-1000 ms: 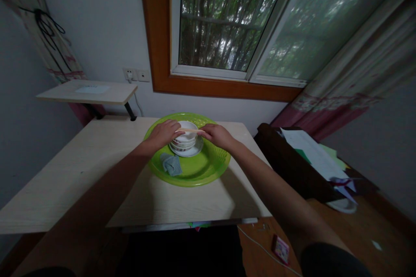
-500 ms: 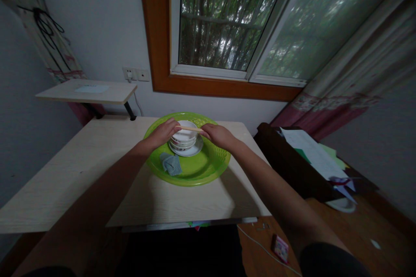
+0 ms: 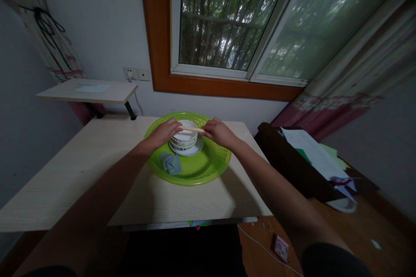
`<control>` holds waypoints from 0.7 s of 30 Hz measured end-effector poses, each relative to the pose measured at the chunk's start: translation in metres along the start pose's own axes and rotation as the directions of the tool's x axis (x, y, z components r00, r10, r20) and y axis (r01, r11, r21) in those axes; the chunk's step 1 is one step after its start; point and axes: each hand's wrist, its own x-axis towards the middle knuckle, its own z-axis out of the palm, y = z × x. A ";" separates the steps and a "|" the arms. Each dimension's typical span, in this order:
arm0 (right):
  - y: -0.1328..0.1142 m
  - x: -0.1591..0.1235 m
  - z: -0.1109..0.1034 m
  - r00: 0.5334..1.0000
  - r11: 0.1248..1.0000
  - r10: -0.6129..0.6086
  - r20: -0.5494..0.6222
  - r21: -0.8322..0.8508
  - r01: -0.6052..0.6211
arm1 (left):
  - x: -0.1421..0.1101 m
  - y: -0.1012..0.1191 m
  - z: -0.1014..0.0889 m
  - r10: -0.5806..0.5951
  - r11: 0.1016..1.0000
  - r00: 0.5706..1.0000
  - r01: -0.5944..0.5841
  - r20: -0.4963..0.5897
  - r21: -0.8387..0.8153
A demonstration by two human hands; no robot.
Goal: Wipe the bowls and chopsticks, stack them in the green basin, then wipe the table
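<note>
A round green basin (image 3: 198, 173) sits on the pale wooden table (image 3: 74, 169). Inside it a stack of white bowls (image 3: 186, 137) rests on a white saucer (image 3: 191, 151). A pair of wooden chopsticks (image 3: 192, 129) lies across the top bowl's rim. My left hand (image 3: 164, 133) pinches the chopsticks' left end, fingers closed. My right hand (image 3: 218, 131) is closed on their right end. A crumpled grey-blue cloth (image 3: 171, 162) lies in the basin, just below my left wrist.
A small raised shelf (image 3: 87, 91) stands at the table's far left, below a wall socket (image 3: 136, 73). A dark side table with papers (image 3: 312, 156) stands to the right. A small red object (image 3: 280, 247) and a cable lie on the floor.
Both hands have lifted the chopsticks very slightly and my right hand has shifted a little up and back. Bowls, cloth and basin have stayed in place.
</note>
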 end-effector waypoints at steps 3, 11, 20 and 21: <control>-0.002 0.001 -0.004 0.997 0.999 0.043 0.060 0.002 -0.043 | 0.000 0.003 -0.001 0.013 1.000 1.000 -0.013 0.020 -0.020; -0.001 -0.015 -0.012 0.972 0.995 0.073 0.225 0.048 -0.086 | 0.004 0.006 -0.025 -0.244 0.965 0.929 0.203 -0.278 -0.168; -0.015 -0.026 -0.009 0.852 0.993 -0.028 0.522 0.110 -0.034 | -0.010 -0.020 -0.041 -0.304 0.953 0.926 0.293 0.224 0.079; -0.016 -0.026 -0.008 0.838 0.995 -0.018 0.545 0.094 -0.039 | -0.015 -0.021 -0.039 -0.290 0.957 0.910 0.270 0.296 0.107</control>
